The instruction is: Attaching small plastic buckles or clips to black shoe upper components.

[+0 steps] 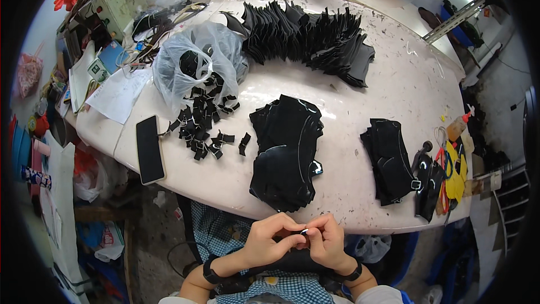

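Left hand [268, 242] and right hand [328, 244], fingers pinched tight on tab [304, 232] nearside of pile [286, 160]: likely shaping it, next needs careful alignment.

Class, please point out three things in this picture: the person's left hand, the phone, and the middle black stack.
Left hand [264, 241]: head view, on the back of the hand.
Phone [150, 151]: head view, on its dark face.
Middle black stack [286, 155]: head view, on its top surface.

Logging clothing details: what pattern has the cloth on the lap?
The cloth is checked blue and white; see the head view.
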`<action>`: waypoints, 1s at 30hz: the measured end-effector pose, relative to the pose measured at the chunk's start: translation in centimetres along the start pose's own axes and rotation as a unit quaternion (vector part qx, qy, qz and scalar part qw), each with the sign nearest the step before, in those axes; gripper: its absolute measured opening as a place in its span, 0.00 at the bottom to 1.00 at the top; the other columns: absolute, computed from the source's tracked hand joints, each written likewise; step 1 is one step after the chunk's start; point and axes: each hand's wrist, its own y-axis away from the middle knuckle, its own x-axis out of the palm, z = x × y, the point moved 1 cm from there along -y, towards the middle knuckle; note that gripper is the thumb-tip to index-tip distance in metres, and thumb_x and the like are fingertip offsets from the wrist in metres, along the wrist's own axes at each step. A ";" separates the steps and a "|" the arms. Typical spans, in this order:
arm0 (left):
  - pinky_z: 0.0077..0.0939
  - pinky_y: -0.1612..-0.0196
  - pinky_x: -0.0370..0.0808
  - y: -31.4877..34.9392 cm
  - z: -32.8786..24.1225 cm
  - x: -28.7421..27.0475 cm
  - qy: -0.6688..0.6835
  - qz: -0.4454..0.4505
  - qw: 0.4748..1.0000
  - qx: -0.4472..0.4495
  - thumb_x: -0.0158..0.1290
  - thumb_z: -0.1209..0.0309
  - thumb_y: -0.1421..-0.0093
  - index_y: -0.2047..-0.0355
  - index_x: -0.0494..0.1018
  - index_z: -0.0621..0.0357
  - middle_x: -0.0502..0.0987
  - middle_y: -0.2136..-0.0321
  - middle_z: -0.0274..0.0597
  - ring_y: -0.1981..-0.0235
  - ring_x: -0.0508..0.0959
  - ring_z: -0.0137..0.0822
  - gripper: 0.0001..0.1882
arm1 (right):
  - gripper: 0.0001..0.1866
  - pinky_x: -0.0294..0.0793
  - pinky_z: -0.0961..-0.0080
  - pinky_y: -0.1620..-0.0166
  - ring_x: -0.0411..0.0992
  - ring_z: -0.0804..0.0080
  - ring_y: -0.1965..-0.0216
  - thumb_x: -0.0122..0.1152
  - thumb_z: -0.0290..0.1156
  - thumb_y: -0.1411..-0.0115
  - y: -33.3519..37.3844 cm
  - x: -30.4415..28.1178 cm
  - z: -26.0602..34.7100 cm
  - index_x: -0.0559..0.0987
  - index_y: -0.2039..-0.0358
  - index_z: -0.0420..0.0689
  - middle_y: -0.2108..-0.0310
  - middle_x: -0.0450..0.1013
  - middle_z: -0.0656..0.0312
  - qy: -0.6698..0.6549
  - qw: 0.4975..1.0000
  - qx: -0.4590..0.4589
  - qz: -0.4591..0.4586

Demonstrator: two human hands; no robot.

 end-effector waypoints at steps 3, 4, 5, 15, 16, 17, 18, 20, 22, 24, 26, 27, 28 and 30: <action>0.12 0.80 0.71 0.0 0.2 -0.1 0.151 0.017 0.986 -0.074 0.53 0.80 0.47 0.68 0.72 0.65 0.73 0.73 0.41 0.79 0.74 0.24 0.05 | 0.05 0.72 0.85 0.77 0.73 0.79 0.81 0.53 0.22 0.44 0.0 0.0 0.3 0.69 0.70 0.36 0.80 0.73 0.59 -0.011 1.000 0.005 -0.008; 0.12 0.80 0.71 0.0 0.2 -0.2 0.190 0.025 0.978 -0.088 0.52 0.80 0.46 0.68 0.72 0.66 0.72 0.73 0.42 0.79 0.74 0.24 0.05 | 0.05 0.72 0.85 0.77 0.73 0.78 0.80 0.55 0.23 0.44 -0.1 -0.1 0.4 0.69 0.69 0.36 0.80 0.73 0.60 -0.028 1.000 0.012 -0.006; 0.12 0.80 0.71 0.0 0.1 -0.4 0.155 0.018 0.985 -0.076 0.52 0.80 0.46 0.69 0.72 0.66 0.72 0.73 0.41 0.79 0.74 0.23 0.04 | 0.06 0.71 0.85 0.77 0.73 0.78 0.80 0.56 0.23 0.45 -0.3 -0.4 0.6 0.69 0.69 0.36 0.80 0.73 0.60 0.000 1.000 0.011 0.026; 0.23 0.75 0.71 -3.1 -2.6 -1.1 -0.274 -0.032 0.958 0.082 0.58 0.73 0.51 0.65 0.71 0.63 0.71 0.73 0.43 0.78 0.73 0.33 0.13 | 0.03 0.68 0.84 0.76 0.69 0.77 0.80 0.54 0.22 0.46 -1.0 -2.5 1.4 0.70 0.73 0.37 0.78 0.69 0.60 0.104 0.991 -0.047 0.071; 0.26 0.71 0.71 -4.0 -2.5 -1.5 -0.347 -0.096 0.924 0.130 0.58 0.71 0.52 0.62 0.70 0.63 0.70 0.71 0.44 0.74 0.72 0.37 0.17 | 0.04 0.68 0.85 0.76 0.69 0.78 0.80 0.51 0.23 0.45 -0.9 -2.5 1.4 0.69 0.74 0.36 0.79 0.68 0.60 0.082 0.995 -0.036 0.054; 0.30 0.67 0.70 -5.1 -2.3 -1.9 -0.413 -0.160 0.881 0.167 0.59 0.68 0.52 0.59 0.69 0.64 0.70 0.69 0.45 0.70 0.72 0.40 0.21 | 0.04 0.68 0.85 0.76 0.69 0.78 0.80 0.51 0.22 0.45 -0.8 -2.6 1.4 0.68 0.74 0.36 0.78 0.67 0.60 0.081 0.995 -0.021 0.053; 0.32 0.64 0.68 -5.9 -1.9 -2.5 -0.478 -0.182 0.845 0.154 0.59 0.66 0.53 0.58 0.68 0.65 0.69 0.68 0.45 0.67 0.70 0.42 0.23 | 0.04 0.68 0.85 0.76 0.69 0.78 0.80 0.50 0.22 0.44 -0.7 -2.6 1.3 0.68 0.75 0.37 0.78 0.67 0.60 0.075 0.996 -0.009 0.050; 0.34 0.60 0.65 -7.1 -1.1 -3.4 -0.566 -0.191 0.793 0.118 0.58 0.61 0.52 0.58 0.68 0.67 0.68 0.66 0.46 0.64 0.67 0.44 0.26 | 0.04 0.68 0.85 0.76 0.69 0.78 0.80 0.50 0.22 0.44 -0.6 -2.8 1.2 0.68 0.75 0.37 0.78 0.66 0.60 0.067 0.996 0.002 0.052; 0.34 0.61 0.65 -7.3 -0.5 -4.1 -0.549 -0.179 0.808 0.116 0.58 0.62 0.52 0.59 0.68 0.67 0.68 0.66 0.46 0.65 0.67 0.44 0.25 | 0.04 0.68 0.86 0.75 0.68 0.79 0.80 0.50 0.22 0.44 -0.6 -2.8 1.1 0.68 0.75 0.36 0.78 0.66 0.60 0.056 0.997 0.004 0.056; 0.34 0.61 0.65 -7.3 -0.2 -4.2 -0.527 -0.178 0.821 0.130 0.59 0.65 0.53 0.61 0.67 0.66 0.69 0.66 0.46 0.65 0.67 0.44 0.22 | 0.03 0.67 0.86 0.76 0.68 0.79 0.80 0.50 0.22 0.45 -0.7 -2.7 1.0 0.68 0.74 0.36 0.77 0.66 0.60 0.067 0.996 0.009 0.055; 0.34 0.61 0.65 -6.9 -0.4 -3.8 -0.497 -0.204 0.825 0.175 0.60 0.70 0.55 0.66 0.65 0.64 0.69 0.66 0.46 0.65 0.67 0.44 0.19 | 0.03 0.67 0.85 0.76 0.68 0.78 0.80 0.51 0.21 0.45 -0.7 -2.6 0.9 0.69 0.75 0.37 0.77 0.66 0.61 0.076 0.996 0.009 0.052; 0.34 0.62 0.64 -6.8 -0.6 -3.7 -0.480 -0.220 0.829 0.181 0.60 0.73 0.56 0.68 0.64 0.63 0.69 0.66 0.46 0.65 0.67 0.45 0.18 | 0.03 0.67 0.85 0.75 0.68 0.78 0.79 0.52 0.22 0.46 -0.8 -2.6 0.8 0.69 0.75 0.37 0.77 0.66 0.61 0.084 0.995 0.006 0.050; 0.34 0.62 0.64 -6.4 -0.8 -3.1 -0.427 -0.209 0.856 0.201 0.60 0.79 0.58 0.70 0.61 0.61 0.70 0.67 0.45 0.64 0.68 0.44 0.18 | 0.03 0.66 0.85 0.74 0.67 0.78 0.78 0.52 0.22 0.46 -0.9 -2.6 0.8 0.70 0.75 0.37 0.77 0.66 0.61 0.089 0.995 0.009 0.049; 0.33 0.62 0.65 -5.9 -1.4 -2.5 -0.417 -0.205 0.845 0.264 0.57 0.82 0.56 0.71 0.60 0.61 0.70 0.68 0.46 0.65 0.69 0.44 0.17 | 0.02 0.67 0.84 0.72 0.67 0.78 0.76 0.55 0.22 0.48 -1.2 -2.8 0.9 0.72 0.74 0.38 0.73 0.67 0.60 0.127 0.991 -0.036 0.035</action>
